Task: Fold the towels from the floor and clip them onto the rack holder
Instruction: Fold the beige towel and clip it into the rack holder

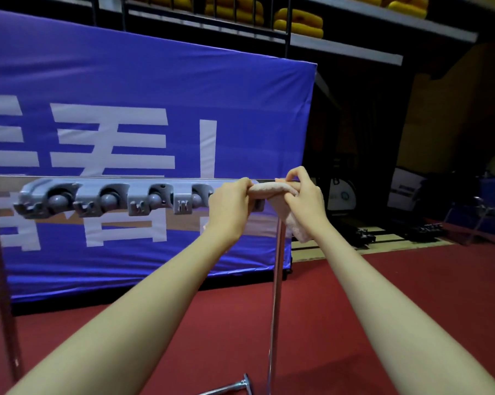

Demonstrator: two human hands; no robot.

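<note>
Clipping is underway: left hand (231, 205) and right hand (303, 195), each grip curled round the folded pale pink towel (272, 190), press it at the grey plastic clip rack's (104, 199) right end, frame centre-right. Seemingly, next comes pushing it into the hidden clip.

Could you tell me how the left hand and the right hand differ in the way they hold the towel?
The left hand grips the rolled towel from the left, its knuckles covering the right end of the clip holder; the right hand pinches the towel from above, past that end. The towel's loose end hangs below the right hand, none below the left hand. Both hold the same towel at rail height.
</note>
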